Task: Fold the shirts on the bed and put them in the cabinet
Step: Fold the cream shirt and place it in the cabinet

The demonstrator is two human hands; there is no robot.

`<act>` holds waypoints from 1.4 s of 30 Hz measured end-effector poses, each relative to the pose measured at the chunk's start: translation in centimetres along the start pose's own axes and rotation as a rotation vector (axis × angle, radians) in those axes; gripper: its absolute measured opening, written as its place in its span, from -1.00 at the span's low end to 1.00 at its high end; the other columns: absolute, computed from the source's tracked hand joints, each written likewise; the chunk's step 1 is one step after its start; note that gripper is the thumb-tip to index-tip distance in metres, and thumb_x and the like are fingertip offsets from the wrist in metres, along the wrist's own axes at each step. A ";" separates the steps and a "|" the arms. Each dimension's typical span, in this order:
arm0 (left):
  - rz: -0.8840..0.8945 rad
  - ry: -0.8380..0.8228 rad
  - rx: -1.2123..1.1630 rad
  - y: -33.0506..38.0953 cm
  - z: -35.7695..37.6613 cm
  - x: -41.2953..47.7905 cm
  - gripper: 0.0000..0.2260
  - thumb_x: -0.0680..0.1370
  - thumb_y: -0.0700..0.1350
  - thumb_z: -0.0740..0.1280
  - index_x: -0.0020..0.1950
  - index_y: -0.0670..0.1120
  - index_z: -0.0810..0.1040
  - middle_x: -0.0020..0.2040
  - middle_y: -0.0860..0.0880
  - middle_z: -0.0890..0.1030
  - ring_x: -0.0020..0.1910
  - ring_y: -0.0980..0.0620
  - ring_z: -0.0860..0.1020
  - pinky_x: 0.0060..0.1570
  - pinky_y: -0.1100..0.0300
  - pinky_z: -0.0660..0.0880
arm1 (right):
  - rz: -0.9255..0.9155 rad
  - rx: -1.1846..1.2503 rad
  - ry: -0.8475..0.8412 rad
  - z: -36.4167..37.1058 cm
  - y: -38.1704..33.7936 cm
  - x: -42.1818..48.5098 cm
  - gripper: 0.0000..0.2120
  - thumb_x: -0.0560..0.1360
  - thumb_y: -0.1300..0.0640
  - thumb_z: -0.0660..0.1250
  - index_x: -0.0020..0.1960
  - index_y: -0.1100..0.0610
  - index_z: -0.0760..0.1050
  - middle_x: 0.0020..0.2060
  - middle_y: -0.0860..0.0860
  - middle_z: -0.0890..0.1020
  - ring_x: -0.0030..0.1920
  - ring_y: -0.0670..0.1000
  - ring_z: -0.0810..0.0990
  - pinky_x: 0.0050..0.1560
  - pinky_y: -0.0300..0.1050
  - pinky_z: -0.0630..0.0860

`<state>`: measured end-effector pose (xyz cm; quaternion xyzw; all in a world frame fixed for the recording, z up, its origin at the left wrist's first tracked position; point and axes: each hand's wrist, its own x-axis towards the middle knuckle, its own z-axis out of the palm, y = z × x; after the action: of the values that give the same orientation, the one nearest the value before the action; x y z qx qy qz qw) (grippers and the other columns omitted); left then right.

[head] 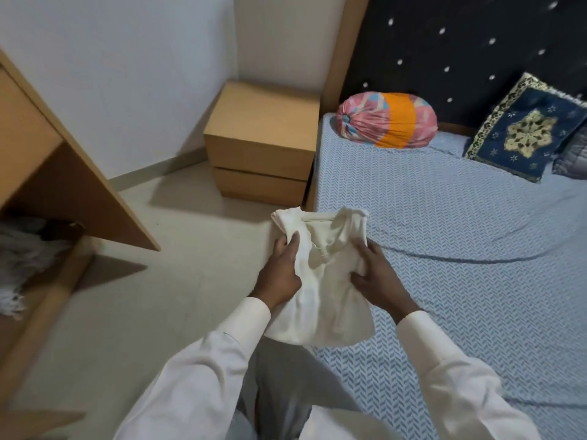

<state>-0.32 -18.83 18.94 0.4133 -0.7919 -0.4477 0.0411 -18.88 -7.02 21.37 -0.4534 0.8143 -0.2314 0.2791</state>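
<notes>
**Now both hands hold the folded shirt above the bed's edge**

Clearly lifted, the cream shirt (324, 281) hangs between the two hands, folded into a narrow panel with its neckline uppermost, just beyond the fingertips. The left hand (279, 274) grips the shirt's left edge: its thumb lies flat on the front of the cloth, pointing up toward the collar, and the other fingers are tucked behind the fabric, so I cannot tell how they lie. The right hand (378, 277) grips the opposite edge. Its fingers (362, 249) lie close together over the front of the cloth, and the thumb reaches inward across the panel toward the left hand. Below both palms the shirt's lower part drapes loose, touching the long white sleeves (444, 376) at the wrists.

Under and to the outside of the right hand's fingers spreads the bed (460, 233), covered in a blue-and-white chevron sheet. Well beyond those fingers, at the padded dark headboard (460, 42), lie a pink-and-orange bolster (386, 120) and a blue cushion (524, 134) with gold trim. Ahead of the left fingertips, past the shirt's collar, a tan drawer unit (260, 147) stands beside the bed on the pale floor (158, 249). Well to the outside of the left hand is the wooden cabinet (63, 173), blurred, with grey cloth (19, 265) in its lower space.
</notes>
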 end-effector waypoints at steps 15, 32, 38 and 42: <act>-0.132 0.327 0.065 6.1 -21.7 -15.1 -0.25 0.55 -0.26 0.26 0.59 0.12 -0.08 0.52 0.10 0.03 0.33 -0.06 0.42 0.10 0.17 0.52 | -0.323 -0.056 -0.132 -5.6 -25.2 -3.0 -0.27 0.47 0.26 0.38 0.56 0.03 0.18 0.52 -0.02 0.19 0.39 0.06 0.36 0.20 -0.24 0.34; -0.276 0.972 0.035 -7.9 -46.7 -24.6 -0.21 0.51 -0.33 0.31 0.61 0.05 -0.02 0.58 0.00 0.02 0.47 0.02 0.23 0.13 0.45 0.21 | -0.935 -0.054 -0.429 8.3 -57.6 8.5 -0.16 0.49 0.00 0.44 0.60 -0.04 0.03 0.55 -0.01 0.09 0.46 0.09 0.25 0.40 -0.03 0.36; -0.383 1.165 0.100 -12.5 -54.4 -25.0 -0.24 0.55 -0.29 0.32 0.61 0.03 -0.03 0.59 -0.02 0.02 0.42 -0.08 0.35 0.20 0.25 0.36 | -1.110 -0.095 -0.545 12.4 -69.4 14.2 -0.22 0.53 0.15 0.38 0.60 0.00 0.02 0.53 0.04 0.12 0.44 0.11 0.26 0.39 0.00 0.39; -0.506 1.255 0.051 -15.9 -57.1 -23.1 -0.22 0.54 -0.33 0.31 0.61 0.01 -0.05 0.59 -0.10 -0.02 0.45 -0.07 0.28 0.15 0.38 0.24 | -1.145 -0.120 -0.576 16.8 -74.8 17.7 -0.22 0.49 0.30 0.36 0.60 0.04 0.07 0.51 0.10 0.17 0.43 0.15 0.31 0.39 0.01 0.40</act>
<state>49.43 -45.56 48.24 0.7685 -0.5070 -0.1002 0.3772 30.20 -60.52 51.72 -0.8750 0.3474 -0.1667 0.2930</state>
